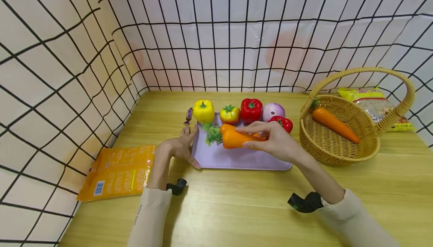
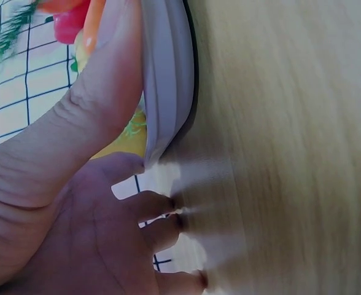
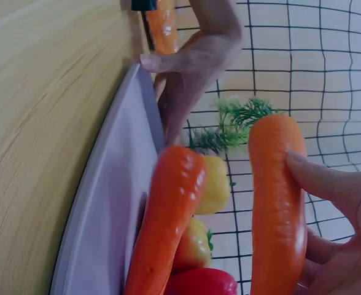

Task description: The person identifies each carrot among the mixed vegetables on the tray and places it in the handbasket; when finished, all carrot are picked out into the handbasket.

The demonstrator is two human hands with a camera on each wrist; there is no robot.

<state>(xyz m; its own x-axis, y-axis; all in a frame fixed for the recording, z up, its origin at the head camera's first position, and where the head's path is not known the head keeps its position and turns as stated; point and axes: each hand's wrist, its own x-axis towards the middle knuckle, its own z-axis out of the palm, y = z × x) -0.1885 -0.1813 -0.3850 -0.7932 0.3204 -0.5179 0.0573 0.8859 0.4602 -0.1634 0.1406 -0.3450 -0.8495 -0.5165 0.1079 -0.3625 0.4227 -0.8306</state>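
My right hand (image 1: 275, 140) holds an orange toy carrot (image 3: 279, 209) over the lilac tray (image 1: 216, 160), thumb on one side and fingers on the other, its feathery green leaves (image 1: 213, 133) pointing left. A second carrot (image 3: 171, 215) is beneath it at the tray, mostly covered in the head view. My left hand (image 1: 180, 145) rests at the tray's left edge, fingers spread and thumb at the near corner. Along the tray's far side sit a yellow pepper (image 1: 203, 111), a red-yellow tomato (image 1: 230, 114), a red pepper (image 1: 251, 111), a purple onion (image 1: 274, 111) and another red pepper (image 1: 285, 124).
To the right stands a wicker basket (image 1: 306, 141) with a tall handle and one carrot (image 1: 335, 125) inside. Behind it lies a yellow food bag (image 1: 368, 104). An orange packet (image 1: 118, 170) is at the left, a purple-wrapped candy (image 1: 188, 116) beside the yellow pepper.
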